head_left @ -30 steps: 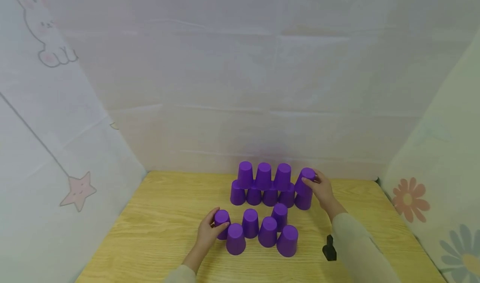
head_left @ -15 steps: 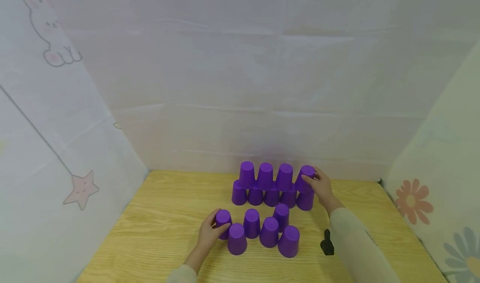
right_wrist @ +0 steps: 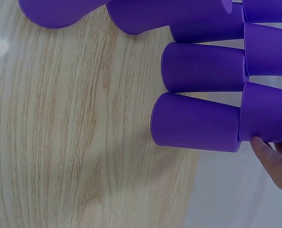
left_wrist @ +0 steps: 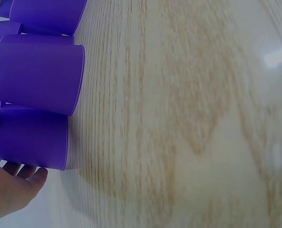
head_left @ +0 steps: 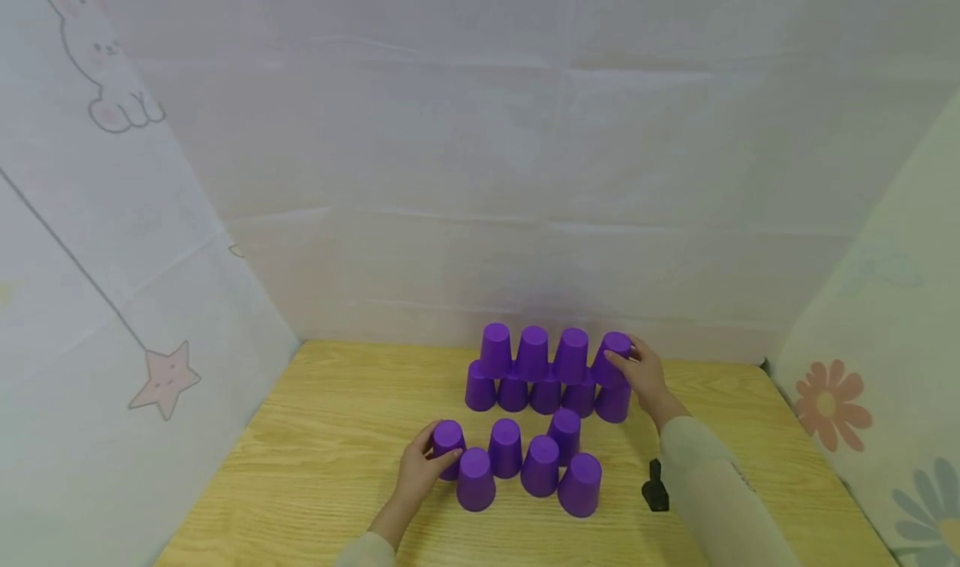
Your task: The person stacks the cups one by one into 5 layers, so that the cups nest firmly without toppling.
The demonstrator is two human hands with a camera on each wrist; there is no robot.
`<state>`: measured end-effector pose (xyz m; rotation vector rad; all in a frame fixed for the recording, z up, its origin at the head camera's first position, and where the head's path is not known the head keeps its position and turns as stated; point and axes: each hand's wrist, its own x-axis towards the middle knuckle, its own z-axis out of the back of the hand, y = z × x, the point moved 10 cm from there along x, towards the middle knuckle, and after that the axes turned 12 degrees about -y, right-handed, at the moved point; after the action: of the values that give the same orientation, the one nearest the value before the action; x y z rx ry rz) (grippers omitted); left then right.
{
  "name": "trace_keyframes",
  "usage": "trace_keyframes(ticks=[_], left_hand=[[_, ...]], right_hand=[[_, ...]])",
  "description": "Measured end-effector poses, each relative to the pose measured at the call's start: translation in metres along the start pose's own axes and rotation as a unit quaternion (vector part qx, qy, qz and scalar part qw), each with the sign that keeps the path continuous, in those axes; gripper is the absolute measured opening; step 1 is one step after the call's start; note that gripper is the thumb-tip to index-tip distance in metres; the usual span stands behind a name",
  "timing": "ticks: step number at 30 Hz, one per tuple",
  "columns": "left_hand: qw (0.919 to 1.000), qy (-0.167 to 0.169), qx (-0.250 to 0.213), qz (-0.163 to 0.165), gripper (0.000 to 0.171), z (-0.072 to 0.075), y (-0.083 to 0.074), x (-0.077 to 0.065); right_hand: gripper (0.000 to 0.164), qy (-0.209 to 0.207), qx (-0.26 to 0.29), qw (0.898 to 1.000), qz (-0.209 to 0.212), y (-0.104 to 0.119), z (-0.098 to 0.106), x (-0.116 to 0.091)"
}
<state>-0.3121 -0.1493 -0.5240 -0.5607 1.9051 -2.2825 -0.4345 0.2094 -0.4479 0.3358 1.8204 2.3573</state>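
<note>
Several purple cups stand upside down in two tiers at the back of the table. My right hand (head_left: 643, 375) holds the rightmost upper cup (head_left: 611, 358), which rests across the tops of the lower cups. In the right wrist view that upper cup (right_wrist: 269, 114) sits on the end lower cup (right_wrist: 195, 121). Closer to me, more upside-down cups stand loosely on the wood. My left hand (head_left: 417, 467) grips the leftmost of these, a purple cup (head_left: 447, 446), thumb in front and fingers behind. Beside it stands another cup (head_left: 476, 479).
More loose cups, such as the front right cup (head_left: 580, 485), stand between the hands. A small black object (head_left: 656, 488) lies near the right sleeve. White printed cloth (head_left: 525, 175) closes off the back and sides of the wooden table (head_left: 315, 434).
My right hand has straightened the upper right cup slightly and settled it on the lower row. The left hand stays on its cup. The head view has shifted a little.
</note>
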Motion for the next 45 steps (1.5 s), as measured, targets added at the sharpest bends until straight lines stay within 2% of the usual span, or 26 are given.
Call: trace_keyframes(ticks=[10,17,25,33,38,45], left_hand=[[1.0,0.002,-0.003,0.0,0.053,0.0,0.001,0.0],[1.0,-0.001,-0.006,-0.005,0.052,0.0,-0.005,-0.001],[0.9999,-0.005,0.005,-0.01,0.053,0.001,0.0,0.001],[0.9999,-0.002,0.013,0.003,0.056,0.005,0.001,0.001],[0.9998,-0.007,0.018,-0.01,0.055,0.009,-0.006,0.006],[0.9994,-0.022,0.025,-0.01,0.053,0.017,-0.017,0.014]], right_hand=[[0.061,0.008,0.001,1.0,-0.004,0.001,0.0,-0.002],[0.061,0.015,-0.002,1.0,0.0,0.003,0.002,-0.003],[0.07,0.02,-0.018,1.0,0.009,0.006,0.009,-0.006],[0.073,0.026,-0.027,0.999,0.028,0.007,0.013,-0.013],[0.074,0.026,-0.013,0.998,0.048,0.012,0.015,-0.02],[0.07,0.028,0.01,0.998,0.06,0.017,0.016,-0.035]])
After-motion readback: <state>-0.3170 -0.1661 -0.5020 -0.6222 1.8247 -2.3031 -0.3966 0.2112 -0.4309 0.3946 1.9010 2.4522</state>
